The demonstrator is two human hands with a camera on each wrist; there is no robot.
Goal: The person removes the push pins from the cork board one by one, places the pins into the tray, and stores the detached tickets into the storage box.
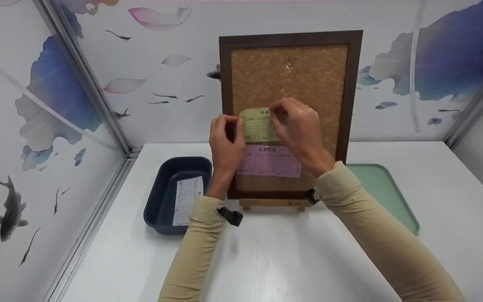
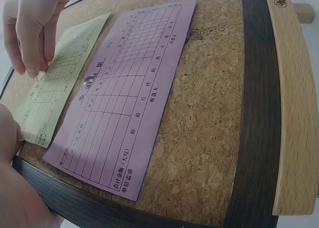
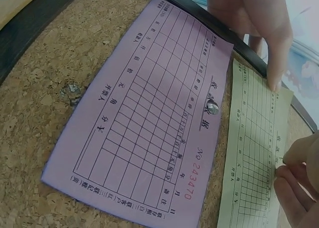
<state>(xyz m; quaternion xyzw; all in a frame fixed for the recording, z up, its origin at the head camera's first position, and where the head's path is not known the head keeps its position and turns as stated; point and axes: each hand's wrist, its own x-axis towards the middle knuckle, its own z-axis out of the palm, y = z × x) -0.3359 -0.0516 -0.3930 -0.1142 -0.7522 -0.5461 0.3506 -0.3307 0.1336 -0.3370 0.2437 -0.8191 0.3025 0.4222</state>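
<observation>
Yellow-green slip [image 1: 255, 126] held at the cork board [image 1: 266, 84]

Printed wall panels [image 1: 162, 126] with fish and petals surround a white desk [image 1: 266, 272]. On it, the dark-framed cork board stands upright, a wooden stand [image 1: 273, 203] along its bottom edge. A pale green tray [image 1: 386, 188] lies on the right, partly hidden by the board and the person's right sleeve [image 1: 375, 226]. A dark blue tub [image 1: 151, 197] sits on the left.

The right hand [image 1: 302, 126] is in front of the slip near its top edge, thumb and fingers drawn together; its grip pinches a thin pin-like piece [image 3: 281, 159], mostly hidden by the fingertips. The left hand [image 1: 227, 149] has its grip closed on the slip's left edge.

The pink slip [image 1: 271, 161] hangs on the cork just below the yellow-green slip, a narrow strip of cork between them. A white slip [image 1: 188, 201] lies inside the tub.

Smallest are the bright bits: a shiny cluster [image 1: 288, 65] high on the cork, too small to make out, and one silver pin [image 3: 213, 107] near the pink slip's top edge.
</observation>
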